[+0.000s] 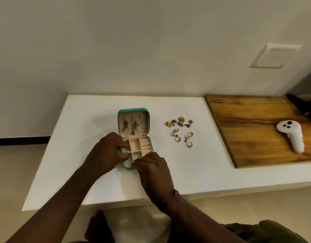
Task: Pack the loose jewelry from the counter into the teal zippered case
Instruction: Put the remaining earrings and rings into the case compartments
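Teal zippered case point(133, 137) open on white bench point(81, 163); earrings hang in lid. Left hand point(108, 151) grips left wall, fingers covering that compartment. Right hand point(151, 168) pinches front edge, hiding corner. Loose jewelry point(182, 131) right of case, details blurry.

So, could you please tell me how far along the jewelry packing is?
Done: the teal case lies open, some earrings hanging in its lid. In hand: both hands, left and right, rest on the tray. Left: the loose jewelry on the counter.
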